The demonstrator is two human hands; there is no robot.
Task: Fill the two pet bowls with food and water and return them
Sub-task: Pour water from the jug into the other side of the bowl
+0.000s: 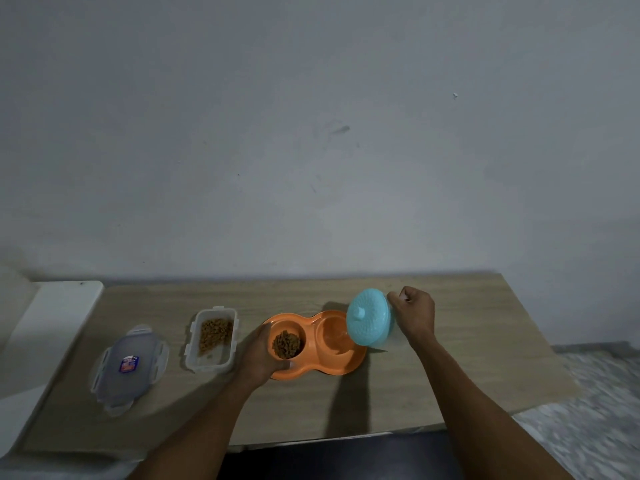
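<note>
Head view: your left hand [261, 355] grips the orange plastic double pet bowl [317, 344] at its kibble-filled side, while your right hand [414, 315] clasps the tilted turquoise-lidded jug [369, 320] over the other well.

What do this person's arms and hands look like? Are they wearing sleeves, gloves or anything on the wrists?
Both forearms are bare as far as the picture shows, with no sleeves in view. The left hand and the right hand are ungloved. No watch, bracelet or ring can be seen on either wrist or on the fingers, though the light is dim and small details would be hard to make out.
</note>
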